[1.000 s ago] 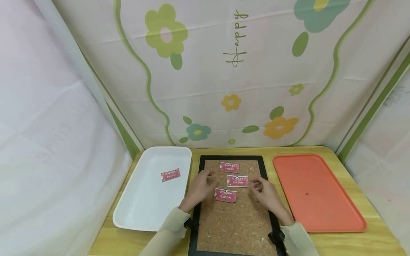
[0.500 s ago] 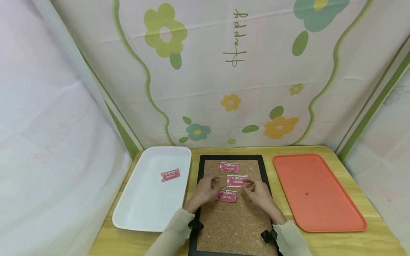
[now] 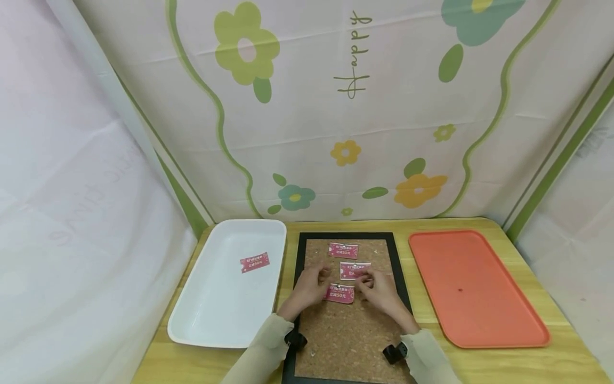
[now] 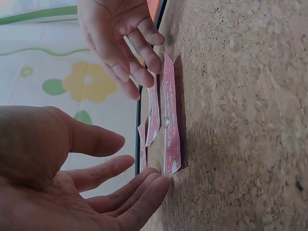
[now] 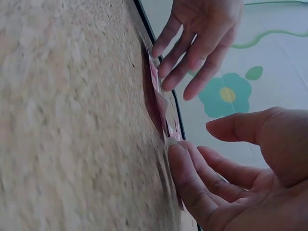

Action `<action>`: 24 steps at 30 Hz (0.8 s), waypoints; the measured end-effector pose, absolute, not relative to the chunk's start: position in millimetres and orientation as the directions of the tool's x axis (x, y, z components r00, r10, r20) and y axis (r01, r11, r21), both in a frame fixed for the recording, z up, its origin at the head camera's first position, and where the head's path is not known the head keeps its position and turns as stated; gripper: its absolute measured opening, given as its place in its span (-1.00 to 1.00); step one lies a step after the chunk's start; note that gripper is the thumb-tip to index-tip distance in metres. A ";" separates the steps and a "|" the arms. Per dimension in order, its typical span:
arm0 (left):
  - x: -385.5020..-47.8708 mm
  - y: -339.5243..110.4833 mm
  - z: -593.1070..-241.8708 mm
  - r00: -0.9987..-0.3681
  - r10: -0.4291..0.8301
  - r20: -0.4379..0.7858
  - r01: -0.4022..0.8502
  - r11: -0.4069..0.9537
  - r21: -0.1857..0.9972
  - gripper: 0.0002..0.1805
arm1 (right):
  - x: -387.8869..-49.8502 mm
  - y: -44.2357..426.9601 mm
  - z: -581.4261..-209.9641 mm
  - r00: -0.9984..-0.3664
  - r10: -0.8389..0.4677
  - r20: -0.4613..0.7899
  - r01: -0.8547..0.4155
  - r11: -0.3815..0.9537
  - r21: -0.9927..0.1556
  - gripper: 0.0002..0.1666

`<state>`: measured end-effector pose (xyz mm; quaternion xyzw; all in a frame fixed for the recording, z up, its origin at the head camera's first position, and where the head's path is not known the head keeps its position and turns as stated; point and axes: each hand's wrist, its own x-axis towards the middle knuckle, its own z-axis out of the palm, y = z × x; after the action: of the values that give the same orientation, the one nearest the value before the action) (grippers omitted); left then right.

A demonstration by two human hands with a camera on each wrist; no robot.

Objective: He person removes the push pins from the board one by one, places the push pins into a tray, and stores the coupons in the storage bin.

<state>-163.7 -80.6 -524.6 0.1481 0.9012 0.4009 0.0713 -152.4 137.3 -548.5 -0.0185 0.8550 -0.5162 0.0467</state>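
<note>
On the cork board are three pink printed coupons, staggered one below another: the top coupon, the middle coupon and the lowest coupon. A round pin head shows on the lowest coupon in the left wrist view. At that coupon's left end my left hand hovers with thumb and fingers apart; its fingertips come close to the paper. My right hand is to the right, covering a corner of the middle coupon. Its thumb stays apart from its fingers, and nothing shows between them.
To the left of the board stands a white tray with one loose coupon in it. An orange tray lies to the right. A black frame edges the board on the wooden table.
My right hand has moved left and down from beside the middle coupon. My left hand has moved right and down to the lowest coupon. The coupons stay in place.
</note>
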 end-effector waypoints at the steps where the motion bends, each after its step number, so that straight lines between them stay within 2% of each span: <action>1: -163.8 -80.1 -524.8 -0.946 0.325 -0.007 0.213 0.635 0.742 -0.64 | -152.1 136.2 -548.4 -0.995 -0.078 -0.063 0.019 0.474 -0.881 -0.72; 6: -164.1 -78.1 -525.2 -0.942 0.335 0.002 0.226 0.632 0.742 -0.65 | -149.9 131.0 -548.2 -0.995 -0.078 -0.068 0.020 0.502 -0.865 -0.74; 14: -163.3 -80.6 -526.7 -0.941 0.339 0.001 0.227 0.626 0.746 -0.63 | -149.7 124.4 -550.4 -0.990 -0.098 -0.104 0.049 0.452 -0.891 -0.72; 24: -162.2 -82.4 -528.4 -0.946 0.321 -0.040 0.185 0.637 0.748 -0.62 | -152.3 122.2 -548.0 -0.989 -0.120 -0.090 0.020 0.485 -0.874 -0.75</action>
<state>-162.2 -82.4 -528.4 0.1403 0.9009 0.4019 0.0845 -152.3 122.2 -548.0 -0.0290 0.8590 -0.5064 0.0693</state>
